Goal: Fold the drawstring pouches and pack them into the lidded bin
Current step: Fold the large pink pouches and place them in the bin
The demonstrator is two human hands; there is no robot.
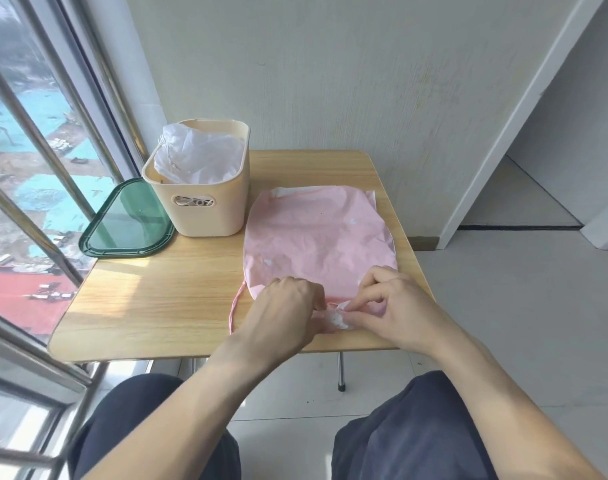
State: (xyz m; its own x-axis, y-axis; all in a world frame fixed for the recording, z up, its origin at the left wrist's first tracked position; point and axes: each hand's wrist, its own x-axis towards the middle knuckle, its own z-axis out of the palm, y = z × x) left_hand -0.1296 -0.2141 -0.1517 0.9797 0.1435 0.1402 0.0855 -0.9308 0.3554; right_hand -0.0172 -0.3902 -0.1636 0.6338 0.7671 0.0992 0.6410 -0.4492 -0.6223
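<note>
A pink drawstring pouch [316,233] lies flat on the right half of the wooden table [157,306], its gathered mouth at the near edge. My left hand [288,306] and my right hand [392,306] both pinch the bunched pink-and-white fabric of that mouth, fingers curled on it. A pink cord [236,308] loops out to the left of my left hand. The beige bin [198,202] stands open at the table's back left, holding a white translucent pouch [198,154]. Its green lid [129,220] lies flat to the bin's left.
A window with metal bars [36,168] runs along the left, close to the table. A white wall stands behind the table and a doorway [555,150] opens at the right. My knees in dark trousers are below the table's near edge.
</note>
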